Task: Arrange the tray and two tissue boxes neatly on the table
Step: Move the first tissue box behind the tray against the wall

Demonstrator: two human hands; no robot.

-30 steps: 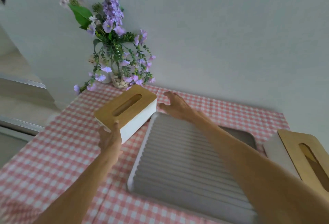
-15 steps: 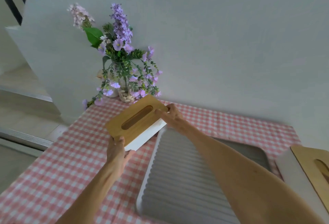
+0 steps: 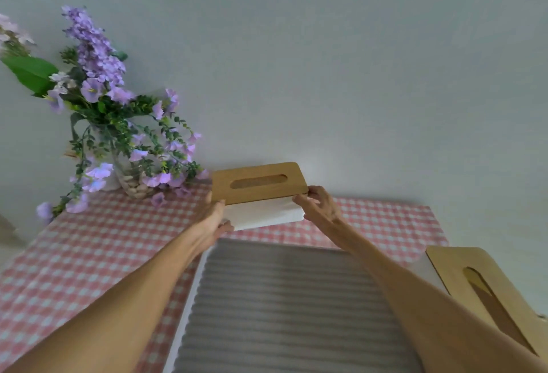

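Grey-white wall (image 3: 341,61) fills the top half. Below it a table with pink-and-white checked cloth (image 3: 74,254), running wall to near edge. Grey ribbed tray (image 3: 281,307) with white rim lies flat on the cloth at centre-bottom, between the two forearms, long side running away from the camera. Flower bunch (image 3: 98,91), purple blooms and green leaves, stands in a glass vase (image 3: 133,180) with pebbles at the far left corner by the wall. Second tissue box (image 3: 486,292), wooden lid with slot, sits at the right edge, just beside the tray, partly cut off by the right forearm. First tissue box (image 3: 261,197), white body, wooden slotted lid, is at the back of the table close to the wall, beyond the tray's far end, long side parallel to the wall; cannot tell if it rests on the cloth or is slightly lifted. Left hand (image 3: 212,218) grips its left end, fingers curled on the side. Right hand (image 3: 320,206) grips its right end, thumb at the lid edge.
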